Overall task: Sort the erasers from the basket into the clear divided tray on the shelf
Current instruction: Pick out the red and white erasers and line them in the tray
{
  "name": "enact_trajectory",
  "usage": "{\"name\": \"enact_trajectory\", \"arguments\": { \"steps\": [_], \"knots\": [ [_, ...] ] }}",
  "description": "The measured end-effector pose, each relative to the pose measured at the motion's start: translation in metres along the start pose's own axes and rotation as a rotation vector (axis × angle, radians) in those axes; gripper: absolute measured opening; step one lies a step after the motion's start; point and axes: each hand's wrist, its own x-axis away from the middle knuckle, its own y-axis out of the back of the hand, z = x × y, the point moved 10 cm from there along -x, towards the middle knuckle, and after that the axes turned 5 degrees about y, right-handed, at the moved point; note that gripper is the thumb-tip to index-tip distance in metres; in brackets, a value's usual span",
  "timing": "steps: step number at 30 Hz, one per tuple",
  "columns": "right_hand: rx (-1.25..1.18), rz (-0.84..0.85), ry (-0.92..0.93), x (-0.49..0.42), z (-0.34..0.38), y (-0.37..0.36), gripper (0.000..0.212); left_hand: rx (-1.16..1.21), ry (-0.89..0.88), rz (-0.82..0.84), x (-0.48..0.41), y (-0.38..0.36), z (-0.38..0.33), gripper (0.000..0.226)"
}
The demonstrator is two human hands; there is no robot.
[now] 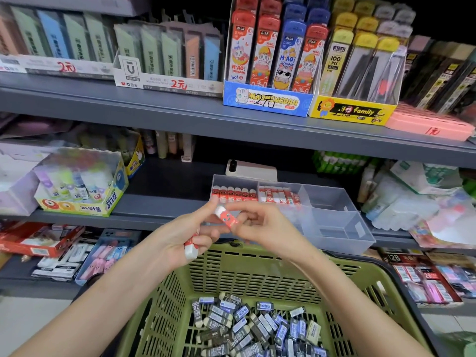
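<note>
- A green plastic basket [257, 256] is sitting closest to the camera, and a heap of blue- and black-sleeved 2B erasers [247, 328] is lying on its slatted floor.
- Above the basket's far rim, the left hand [180, 235] is curling its lower fingers round a red-and-white eraser [191, 249], whose white end is pointing down.
- The left forefinger is reaching up to the white end of a second eraser, the red cartoon-sleeved eraser [227, 216].
- The right hand [260, 228] is pinching that cartoon-sleeved eraser between thumb and fingers, so both hands are touching it in the air, just in front of the shelf edge.
- Beyond the hands, the clear divided tray [334, 222] is resting on the grey shelf; a row of red erasers [233, 193] is standing in its back-left compartment, and more red-and-white erasers [278, 195] are filling the compartment beside it.
- A phone [251, 170] is lying directly behind the tray.
- To the left on the same shelf, a box of glue sticks [82, 186] is standing.
- On the shelf above, a blue display box of pencil leads [268, 99] is facing outward.
</note>
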Motion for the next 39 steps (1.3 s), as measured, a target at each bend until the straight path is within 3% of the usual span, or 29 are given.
{"name": "enact_trajectory", "arguments": {
  "steps": [4,8,11,18,22,26,28,29,31,33,36,39],
  "knots": [
    [0.04,-0.017,-0.015,-0.009,0.002,0.011,0.026,0.17,0.042,-0.045,-0.002,0.009,0.003,0.031],
    [-0.031,-0.277,-0.101,-0.042,-0.012,0.045,0.008,0.316,0.026,-0.17,-0.001,0.034,-0.005,0.019],
    [0.055,-0.391,-0.218,-0.074,-0.032,0.054,0.009,0.37,-0.016,-0.219,0.0,0.05,-0.015,0.004],
    [0.2,-0.295,-0.508,-0.117,-0.085,0.036,0.021,0.422,-0.091,-0.252,0.003,0.061,-0.03,0.03],
    [0.154,-0.306,-0.511,-0.124,-0.096,0.031,0.027,0.406,-0.153,-0.194,0.003,0.051,-0.037,0.021],
    [0.554,-0.191,-0.495,-0.123,-0.086,0.033,0.028,0.298,-0.269,-0.184,0.006,0.047,-0.044,0.017],
    [0.727,-0.199,-0.366,-0.116,-0.06,0.033,0.027,0.246,-0.328,-0.199,0.006,0.048,-0.047,0.018],
    [0.69,-0.248,-0.264,-0.108,-0.045,0.031,0.031,0.231,-0.357,-0.208,0.007,0.049,-0.049,0.018],
    [0.358,-0.326,-0.155,-0.083,-0.029,0.025,0.041,0.213,-0.418,-0.229,0.006,0.052,-0.052,0.019],
    [-0.011,-0.244,-0.237,-0.058,-0.031,0.003,0.043,0.165,-0.502,-0.246,0.008,0.052,-0.055,0.02],
    [-0.267,-0.093,-0.357,-0.036,-0.035,-0.031,0.036,0.053,-0.645,-0.23,0.014,0.039,-0.059,0.02],
    [-0.441,-0.192,-0.293,-0.03,-0.034,-0.031,0.019,-0.082,-0.725,-0.164,0.021,0.026,-0.058,0.035]
  ]
}}
